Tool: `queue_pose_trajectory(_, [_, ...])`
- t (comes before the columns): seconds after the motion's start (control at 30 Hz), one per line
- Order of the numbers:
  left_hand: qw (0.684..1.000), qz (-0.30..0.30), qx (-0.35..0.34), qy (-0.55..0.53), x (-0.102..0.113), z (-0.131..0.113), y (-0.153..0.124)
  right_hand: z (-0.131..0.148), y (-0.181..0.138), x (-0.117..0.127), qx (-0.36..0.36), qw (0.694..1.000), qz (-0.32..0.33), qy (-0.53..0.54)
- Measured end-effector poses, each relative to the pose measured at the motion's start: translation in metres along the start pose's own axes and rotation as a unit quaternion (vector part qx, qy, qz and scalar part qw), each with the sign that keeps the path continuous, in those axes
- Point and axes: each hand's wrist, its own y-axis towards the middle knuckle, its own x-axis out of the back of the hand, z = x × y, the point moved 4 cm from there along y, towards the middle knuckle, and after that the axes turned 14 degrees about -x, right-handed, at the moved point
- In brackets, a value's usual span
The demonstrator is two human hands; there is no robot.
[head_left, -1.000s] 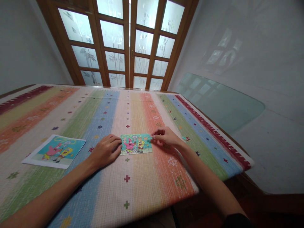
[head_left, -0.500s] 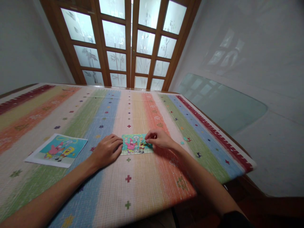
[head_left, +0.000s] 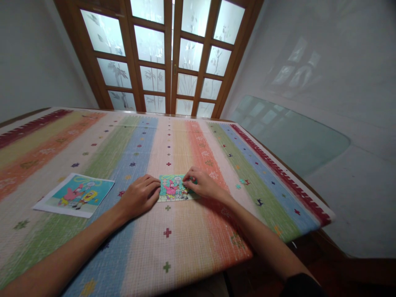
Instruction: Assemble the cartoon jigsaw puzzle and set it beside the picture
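Observation:
A small jigsaw puzzle (head_left: 169, 191) with a bright cartoon picture lies flat on the striped tablecloth in front of me. Beside its left edge rests my left hand (head_left: 142, 194), its fingers curled and their tips touching that edge. My right hand (head_left: 201, 184) is over the puzzle's right part, thumb and fingertips pinched together. Anything between those fingertips is too small to make out, and the hand hides the puzzle's upper right area. Two loose teal puzzle pieces (head_left: 238, 186) lie on the cloth to the right.
A printed sheet (head_left: 76, 195) with the same cartoon figures lies to the left of my left hand. The striped tablecloth (head_left: 148, 247) covers the table, whose front edge is near me. Wooden glass-paned doors (head_left: 169, 57) stand behind it, and a wall rises on the right.
My right hand has moved slightly left across the puzzle, still pinched, and covers more of the yellow figure. My left hand stays at the left edge.

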Motion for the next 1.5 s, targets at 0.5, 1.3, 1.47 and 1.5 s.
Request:
queue_pose_trajectory(0.5, [1.000,-0.004,0.012,-0.020,-0.002,0.003,-0.002,-0.001,-0.004,-0.011,0.005,0.999,0.025,-0.022])
queue_pose_trajectory(1.3, [1.000,-0.010,-0.003,-0.019,-0.001,0.002,-0.001,0.023,0.011,-0.025,0.069,0.996,0.000,-0.059])
queue_pose_trajectory(1.47, [1.000,-0.006,0.001,-0.017,0.000,0.002,-0.002,0.022,0.016,-0.031,0.073,0.995,0.003,-0.063])
queue_pose_trajectory(1.5, [1.000,-0.007,0.001,-0.017,0.000,0.001,-0.002,0.022,0.018,-0.032,0.072,0.995,0.003,-0.062])
